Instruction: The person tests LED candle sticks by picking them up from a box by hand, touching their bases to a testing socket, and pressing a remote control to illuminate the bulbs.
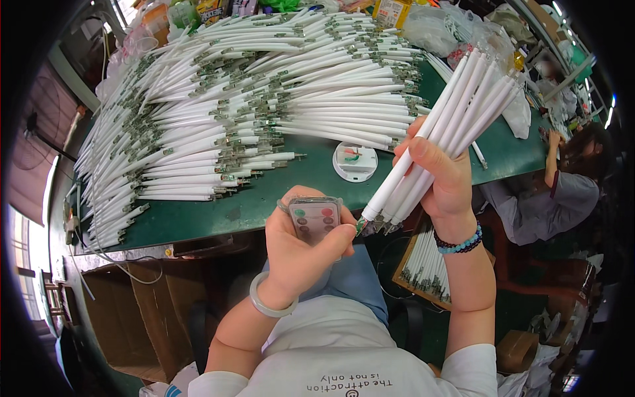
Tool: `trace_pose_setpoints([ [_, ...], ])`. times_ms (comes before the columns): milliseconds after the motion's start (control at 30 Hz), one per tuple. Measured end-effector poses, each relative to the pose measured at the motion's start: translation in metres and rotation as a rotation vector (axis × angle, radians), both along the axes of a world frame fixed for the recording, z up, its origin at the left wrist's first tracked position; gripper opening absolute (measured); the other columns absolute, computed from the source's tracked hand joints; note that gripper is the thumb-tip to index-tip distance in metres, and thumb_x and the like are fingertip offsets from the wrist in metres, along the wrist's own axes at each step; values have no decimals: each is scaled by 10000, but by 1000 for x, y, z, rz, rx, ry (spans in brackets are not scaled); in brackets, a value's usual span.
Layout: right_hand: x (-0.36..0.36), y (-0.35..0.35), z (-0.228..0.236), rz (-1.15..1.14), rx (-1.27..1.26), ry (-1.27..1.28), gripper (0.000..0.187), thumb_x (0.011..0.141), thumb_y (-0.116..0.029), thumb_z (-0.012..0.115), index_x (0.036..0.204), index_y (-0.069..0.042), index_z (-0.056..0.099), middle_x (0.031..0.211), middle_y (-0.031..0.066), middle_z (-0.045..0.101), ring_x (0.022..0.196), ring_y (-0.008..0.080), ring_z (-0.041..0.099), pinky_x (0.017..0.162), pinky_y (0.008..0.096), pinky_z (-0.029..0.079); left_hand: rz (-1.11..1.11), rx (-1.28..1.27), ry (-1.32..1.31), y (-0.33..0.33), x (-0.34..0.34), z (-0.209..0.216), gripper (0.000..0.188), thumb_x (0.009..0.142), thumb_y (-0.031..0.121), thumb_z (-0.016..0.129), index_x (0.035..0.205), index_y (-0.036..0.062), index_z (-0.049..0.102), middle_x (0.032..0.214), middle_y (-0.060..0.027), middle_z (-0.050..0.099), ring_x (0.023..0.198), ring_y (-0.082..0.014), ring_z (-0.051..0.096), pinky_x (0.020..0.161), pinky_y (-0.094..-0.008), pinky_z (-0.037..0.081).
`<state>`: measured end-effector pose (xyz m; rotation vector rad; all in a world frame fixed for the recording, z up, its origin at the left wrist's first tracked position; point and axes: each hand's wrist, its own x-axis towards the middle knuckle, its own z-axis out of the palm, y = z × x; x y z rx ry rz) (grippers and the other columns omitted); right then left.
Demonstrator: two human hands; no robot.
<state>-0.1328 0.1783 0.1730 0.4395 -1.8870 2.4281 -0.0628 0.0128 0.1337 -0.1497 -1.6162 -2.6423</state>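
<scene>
My left hand is closed round a small remote control with green, red and grey buttons, in what looks like a clear wrapper. The thumb lies across its lower right corner. My right hand grips a bundle of long white tubes, held at a slant above the table edge. Metal and green circuit pieces show at the tubes' lower ends, close to the remote. Just beyond the hands, a round white base with a green and red part sits on the table.
Layered piles of similar white tubes cover much of the green table. Bags and packages line its far side. Below are a cardboard box at left and a box of tubes at right. Another person sits at the right.
</scene>
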Motion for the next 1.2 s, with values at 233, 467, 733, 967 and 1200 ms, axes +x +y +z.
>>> trace_pose_setpoints([
  [233, 2, -1, 3, -29, 88, 32, 299, 693, -164, 685, 883, -3, 519, 718, 78, 572, 622, 140, 568, 558, 245, 459, 18, -36, 10, 0, -3, -1, 228, 644, -67, 562, 790, 5, 403, 687, -140, 556, 496, -128, 534, 456, -236, 465],
  [467, 13, -7, 14, -82, 191, 86, 319, 657, -140, 722, 872, 5, 535, 757, 61, 559, 652, 145, 586, 575, 248, 461, 5, -132, 7, -3, -5, 3, 249, 633, -81, 619, 797, 4, 452, 703, -93, 588, 657, -105, 566, 579, -228, 474],
  [733, 17, -7, 15, -88, 211, 87, 308, 652, -120, 721, 865, 9, 541, 751, 65, 564, 651, 151, 591, 590, 249, 464, -10, -162, 39, -6, -6, 3, 257, 619, -92, 617, 791, -1, 450, 699, -95, 588, 660, -116, 575, 585, -236, 482],
  [967, 20, -10, 18, -84, 213, 110, 271, 654, -78, 709, 852, 10, 547, 718, 63, 572, 652, 142, 585, 599, 242, 459, 4, -176, 31, -5, -6, 4, 265, 611, -100, 615, 790, -1, 446, 685, -92, 589, 651, -113, 574, 576, -236, 483],
  [1200, 21, -8, 17, -94, 244, 173, 234, 650, -54, 706, 818, 6, 556, 716, 59, 574, 649, 124, 564, 594, 225, 441, 62, -165, 55, 0, -4, -2, 259, 607, -104, 616, 780, -3, 451, 677, -88, 589, 638, -106, 573, 563, -227, 479],
])
